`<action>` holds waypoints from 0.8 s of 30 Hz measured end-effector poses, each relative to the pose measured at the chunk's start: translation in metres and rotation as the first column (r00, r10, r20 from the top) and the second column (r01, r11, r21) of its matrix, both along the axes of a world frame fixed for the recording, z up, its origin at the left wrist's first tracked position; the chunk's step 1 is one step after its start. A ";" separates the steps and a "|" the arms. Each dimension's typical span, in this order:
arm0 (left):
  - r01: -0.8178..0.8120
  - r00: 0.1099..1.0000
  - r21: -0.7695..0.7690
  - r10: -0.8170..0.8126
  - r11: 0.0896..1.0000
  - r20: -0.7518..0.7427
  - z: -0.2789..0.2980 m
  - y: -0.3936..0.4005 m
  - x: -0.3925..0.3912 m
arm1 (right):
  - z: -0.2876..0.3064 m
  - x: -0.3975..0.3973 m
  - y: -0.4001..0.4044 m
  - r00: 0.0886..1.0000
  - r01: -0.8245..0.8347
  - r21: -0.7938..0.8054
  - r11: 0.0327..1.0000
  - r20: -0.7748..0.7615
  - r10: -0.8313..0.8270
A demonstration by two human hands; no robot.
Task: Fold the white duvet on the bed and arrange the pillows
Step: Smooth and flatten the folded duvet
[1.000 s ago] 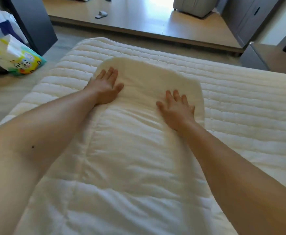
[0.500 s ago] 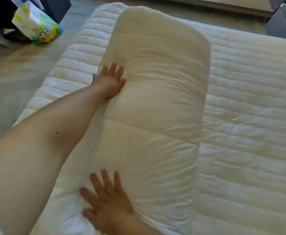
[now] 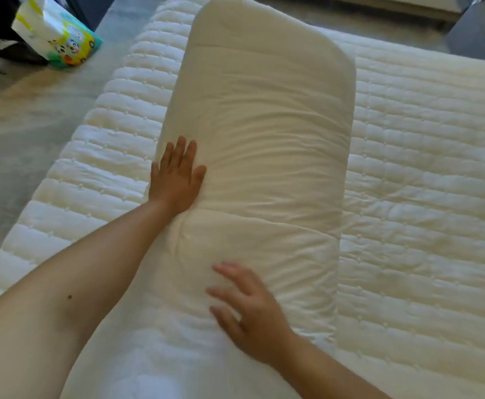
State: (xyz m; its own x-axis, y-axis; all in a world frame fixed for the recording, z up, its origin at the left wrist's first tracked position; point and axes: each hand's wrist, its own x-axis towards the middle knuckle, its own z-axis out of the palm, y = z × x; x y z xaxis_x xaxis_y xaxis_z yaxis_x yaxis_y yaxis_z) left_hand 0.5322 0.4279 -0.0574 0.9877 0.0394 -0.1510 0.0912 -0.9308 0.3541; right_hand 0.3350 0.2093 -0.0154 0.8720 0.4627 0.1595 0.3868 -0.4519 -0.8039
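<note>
The white duvet point(image 3: 264, 133) lies folded into a long thick strip down the middle of the quilted mattress point(image 3: 425, 174). My left hand point(image 3: 176, 177) rests flat on the strip's left edge, fingers apart, palm down. Nearer to me, my right hand point(image 3: 249, 312) lies on the near part of the duvet with fingers spread, holding nothing. No pillows are in view.
A colourful printed bag point(image 3: 57, 38) sits on the grey floor point(image 3: 19, 133) left of the bed, beside dark furniture point(image 3: 91, 7). A grey box-like object point(image 3: 477, 33) stands at the far right past the bed. The mattress's left edge runs close to my left arm.
The view dropped toward the bed. My right hand left the far end of the duvet, came near my body, then slid right onto the strip. My left hand shifted slightly nearer along the left edge.
</note>
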 end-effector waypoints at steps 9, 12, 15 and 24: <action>-0.531 0.847 -0.467 0.431 0.707 -0.311 -0.005 0.034 0.032 | -0.025 0.214 -0.152 0.454 0.713 -0.243 0.657 -0.555 -0.698; -0.515 0.857 -0.506 0.427 0.692 -0.289 0.007 0.033 0.051 | -0.035 0.233 -0.142 0.437 0.736 -0.178 0.653 -0.613 -0.659; -0.478 0.878 -0.527 0.370 0.702 -0.303 -0.001 0.042 0.067 | -0.046 0.237 -0.142 0.401 0.761 -0.168 0.626 -0.637 -0.659; -0.574 0.789 -0.507 0.269 0.643 -0.552 -0.040 0.034 0.061 | -0.088 0.229 -0.156 0.337 0.783 -0.128 0.608 -0.735 -0.589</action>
State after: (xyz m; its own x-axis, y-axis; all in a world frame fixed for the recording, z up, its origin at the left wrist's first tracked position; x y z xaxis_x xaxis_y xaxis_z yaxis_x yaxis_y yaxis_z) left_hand 0.5934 0.4620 -0.0978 0.7239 0.1828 -0.6652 0.6836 -0.3194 0.6562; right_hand 0.5635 0.0537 -0.1037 0.7394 -0.3167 -0.5941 -0.6438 -0.0746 -0.7615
